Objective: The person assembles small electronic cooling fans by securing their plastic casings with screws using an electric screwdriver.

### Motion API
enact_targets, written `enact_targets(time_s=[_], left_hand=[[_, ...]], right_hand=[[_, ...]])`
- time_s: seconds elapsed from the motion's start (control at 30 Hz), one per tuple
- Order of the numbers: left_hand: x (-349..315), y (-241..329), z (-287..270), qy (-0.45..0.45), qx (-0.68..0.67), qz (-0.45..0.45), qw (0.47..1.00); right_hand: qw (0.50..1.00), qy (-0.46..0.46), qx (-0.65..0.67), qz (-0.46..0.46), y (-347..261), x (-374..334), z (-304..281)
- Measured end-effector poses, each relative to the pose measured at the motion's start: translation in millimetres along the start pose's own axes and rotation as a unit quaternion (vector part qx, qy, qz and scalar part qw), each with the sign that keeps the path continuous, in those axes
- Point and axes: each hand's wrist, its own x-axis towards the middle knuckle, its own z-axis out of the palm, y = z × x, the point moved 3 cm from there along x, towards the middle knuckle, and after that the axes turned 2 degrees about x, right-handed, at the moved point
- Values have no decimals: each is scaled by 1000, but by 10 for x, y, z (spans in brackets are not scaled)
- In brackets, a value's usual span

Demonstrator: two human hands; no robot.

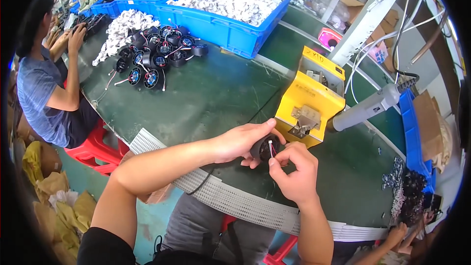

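Observation:
My left hand (234,144) is closed around a small round black housing (258,151), its open end turned toward my right hand. Out of that end comes a short wire lead (271,149) with a white plug at its tip. The thumb and forefinger of my right hand (297,171) are pinched together on the lead. Just beyond both hands stands a yellow bench fixture (306,93) with a metal clamp (305,120) on its near face. What lies inside the housing is mostly hidden in shadow.
At the back left, several black round units with wires (157,51) lie piled beside white parts (125,29). A blue bin (230,39) holds more white parts. A grey cylindrical tool (365,110) lies right of the fixture. Perforated white strip (235,200) edges the green table; a co-worker (46,78) sits left.

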Motion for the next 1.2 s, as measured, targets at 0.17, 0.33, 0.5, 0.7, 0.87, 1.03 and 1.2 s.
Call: enact_targets(time_s=[0.17, 0.33, 0.5, 0.7, 0.87, 1.03, 1.2], left_hand=[[-45, -76, -53, 35, 133, 19, 990], [-3, 7, 89, -37, 58, 74, 995], [23, 21, -56, 37, -31, 136, 990], [45, 39, -8, 30, -54, 174, 983], [24, -7, 101, 8, 6, 179, 984], [-48, -4, 48, -2, -55, 187, 981], [13, -82, 71, -18, -50, 148, 987]], right_hand=[[996, 28, -79, -22, -32, 14, 123], [986, 26, -166, 8, -145, -51, 31], [980, 66, -185, -20, -85, -21, -78], [992, 48, -102, -61, -19, -52, -111], [911, 96, 304, 262, 52, -102, 10], [931, 69, 311, 181, 102, -17, 124], [910, 110, 310, 252, 68, -80, 115]])
